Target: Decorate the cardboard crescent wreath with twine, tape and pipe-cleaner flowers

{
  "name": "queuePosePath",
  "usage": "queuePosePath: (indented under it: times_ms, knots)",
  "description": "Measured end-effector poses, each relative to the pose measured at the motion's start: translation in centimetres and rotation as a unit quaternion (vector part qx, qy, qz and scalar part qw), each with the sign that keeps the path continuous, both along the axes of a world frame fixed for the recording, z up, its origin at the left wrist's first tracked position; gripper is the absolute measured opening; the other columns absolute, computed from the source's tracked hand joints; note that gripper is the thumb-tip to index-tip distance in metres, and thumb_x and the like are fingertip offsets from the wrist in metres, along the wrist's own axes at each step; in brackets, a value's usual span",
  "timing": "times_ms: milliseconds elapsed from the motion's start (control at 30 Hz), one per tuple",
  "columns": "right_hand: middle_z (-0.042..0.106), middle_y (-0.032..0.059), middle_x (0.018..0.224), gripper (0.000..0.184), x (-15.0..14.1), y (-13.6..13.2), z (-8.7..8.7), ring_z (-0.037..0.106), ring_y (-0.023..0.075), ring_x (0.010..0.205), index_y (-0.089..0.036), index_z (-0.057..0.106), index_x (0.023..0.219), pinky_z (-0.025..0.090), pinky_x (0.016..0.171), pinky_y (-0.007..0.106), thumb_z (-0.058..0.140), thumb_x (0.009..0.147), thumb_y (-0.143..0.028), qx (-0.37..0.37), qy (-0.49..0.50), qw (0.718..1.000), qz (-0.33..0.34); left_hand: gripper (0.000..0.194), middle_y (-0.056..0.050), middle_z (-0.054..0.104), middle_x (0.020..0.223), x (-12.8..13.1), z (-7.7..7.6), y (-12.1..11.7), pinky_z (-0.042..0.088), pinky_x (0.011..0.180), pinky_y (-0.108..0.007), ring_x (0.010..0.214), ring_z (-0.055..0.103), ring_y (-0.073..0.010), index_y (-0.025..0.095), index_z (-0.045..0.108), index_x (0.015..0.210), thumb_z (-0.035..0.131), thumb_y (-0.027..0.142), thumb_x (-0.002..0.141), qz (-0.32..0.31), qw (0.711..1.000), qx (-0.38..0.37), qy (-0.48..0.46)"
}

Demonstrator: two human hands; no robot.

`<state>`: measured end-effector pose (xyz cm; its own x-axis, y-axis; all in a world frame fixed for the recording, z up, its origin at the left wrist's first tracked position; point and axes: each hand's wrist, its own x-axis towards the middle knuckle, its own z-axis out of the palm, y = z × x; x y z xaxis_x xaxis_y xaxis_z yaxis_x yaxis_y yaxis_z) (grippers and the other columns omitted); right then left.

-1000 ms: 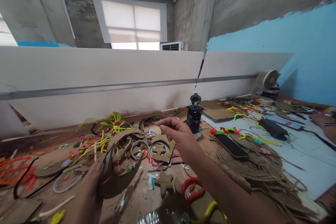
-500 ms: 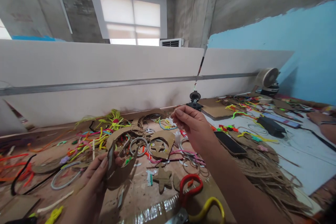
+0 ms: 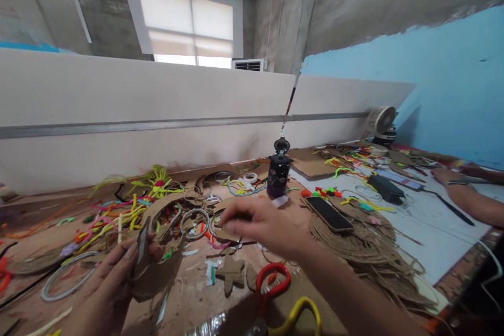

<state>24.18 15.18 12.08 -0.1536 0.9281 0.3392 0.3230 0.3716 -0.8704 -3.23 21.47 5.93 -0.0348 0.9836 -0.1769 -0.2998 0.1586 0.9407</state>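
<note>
Work table (image 3: 191, 289) with craft materials spread across it. At the right, a broad coil of brown cord (image 3: 362, 244) is laid flat, partly overlapped by a phone (image 3: 329, 213). Nearer the viewer, a curved cardboard piece (image 3: 151, 277) is held up above the table, gripped at its outer side between the thumb and fingers of the left hand (image 3: 114, 273). The right hand (image 3: 255, 220) is raised beside it with fingers curled; whether anything is pinched there cannot be told because of blur. The curve appears already cut out, while the visible cardboard face is bare; any covering or joining is judged to be not yet done. Scissors (image 3: 271, 292) are set down in the foreground. One container is seen, a dark bottle (image 3: 278, 176), upright with its lid raised; its contents are hidden. Smallest are a cut cardboard star (image 3: 231, 275) and paper scraps (image 3: 211, 273) just beside it.
</note>
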Motion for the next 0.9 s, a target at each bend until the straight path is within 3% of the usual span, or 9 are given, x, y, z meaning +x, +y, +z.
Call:
queuePosePath:
  times_ms: [100,200,367,500,600,700,767,900]
  knots:
    - [0.069,0.0019,0.091,0.013,-1.2,-0.4,-4.7,0.06,0.0176,0.084,-0.022,0.075,0.095,0.041,0.071,0.028,0.072,0.082,-0.019,-0.006,-0.224,0.974,0.046,0.056,-0.001,0.081,0.098,0.0,0.2,0.2,0.059,0.064,-0.014,0.099,0.072,-0.0232,0.026,0.075,0.1,0.092,0.043,0.05,0.001,1.0,0.007,0.0]
    - [0.069,0.0038,0.101,0.014,-1.4,-0.7,-8.2,0.061,0.0201,0.092,-0.022,0.074,0.096,0.041,0.073,0.027,0.071,0.082,-0.024,0.006,-0.33,0.943,0.046,0.054,-0.002,0.082,0.092,0.0,0.3,0.2,0.058,0.063,-0.016,0.09,0.073,-0.0224,0.024,0.075,0.098,0.091,0.041,0.05,0.01,1.0,0.009,0.004]
    - [0.069,0.0058,0.106,0.023,-1.2,-0.4,-9.4,0.061,0.0219,0.097,-0.02,0.07,0.098,0.041,0.078,0.027,0.076,0.076,-0.022,-0.001,-0.358,0.934,0.012,0.05,-0.004,0.081,0.086,0.0,0.1,0.0,0.058,0.067,-0.018,0.082,0.072,-0.0199,0.021,0.076,0.097,0.089,0.045,0.056,-0.007,0.999,0.033,0.018]
    - [0.073,0.0058,0.094,0.008,-0.8,0.0,-9.7,0.063,0.0219,0.087,-0.02,0.072,0.091,0.039,0.072,0.028,0.071,0.083,-0.022,-0.003,-0.354,0.935,-0.026,0.047,-0.004,0.08,0.086,0.0,-0.3,-0.1,0.056,0.064,-0.018,0.08,0.072,-0.0189,0.021,0.075,0.102,0.084,0.05,0.065,-0.006,0.998,0.056,0.024]
    - [0.074,0.0055,0.084,0.013,-0.1,0.5,-10.1,0.062,0.021,0.076,-0.021,0.074,0.085,0.037,0.069,0.03,0.062,0.088,-0.022,-0.037,-0.294,0.952,-0.072,0.047,-0.004,0.08,0.084,0.0,-0.5,0.0,0.056,0.063,-0.018,0.08,0.072,-0.0189,0.021,0.075,0.103,0.084,0.049,0.067,-0.002,0.998,0.056,0.02]
    - [0.071,0.0037,0.08,0.016,0.9,1.4,-10.1,0.06,0.0205,0.077,-0.022,0.073,0.08,0.037,0.072,0.031,0.059,0.084,-0.016,-0.086,-0.133,0.982,-0.1,0.048,-0.004,0.08,0.084,0.1,-0.5,0.2,0.056,0.066,-0.019,0.082,0.072,-0.0194,0.021,0.075,0.103,0.084,0.049,0.066,0.001,0.998,0.056,0.015]
    - [0.069,0.002,0.078,0.016,1.3,2.0,-10.1,0.06,0.0192,0.076,-0.021,0.072,0.079,0.04,0.072,0.03,0.057,0.082,-0.017,-0.121,-0.037,0.99,-0.069,0.049,-0.005,0.08,0.085,0.1,-0.5,0.2,0.056,0.066,-0.02,0.082,0.071,-0.0191,0.021,0.075,0.104,0.085,0.049,0.066,-0.002,0.999,0.053,0.012]
    - [0.066,-0.0005,0.072,0.015,1.3,2.8,-11.0,0.059,0.0162,0.067,-0.021,0.07,0.081,0.044,0.064,0.027,0.057,0.084,-0.028,-0.175,0.057,0.983,-0.01,0.046,-0.005,0.079,0.085,0.0,-0.4,0.0,0.055,0.064,-0.019,0.081,0.07,-0.0185,0.02,0.074,0.104,0.084,0.048,0.068,-0.022,0.998,0.053,0.005]
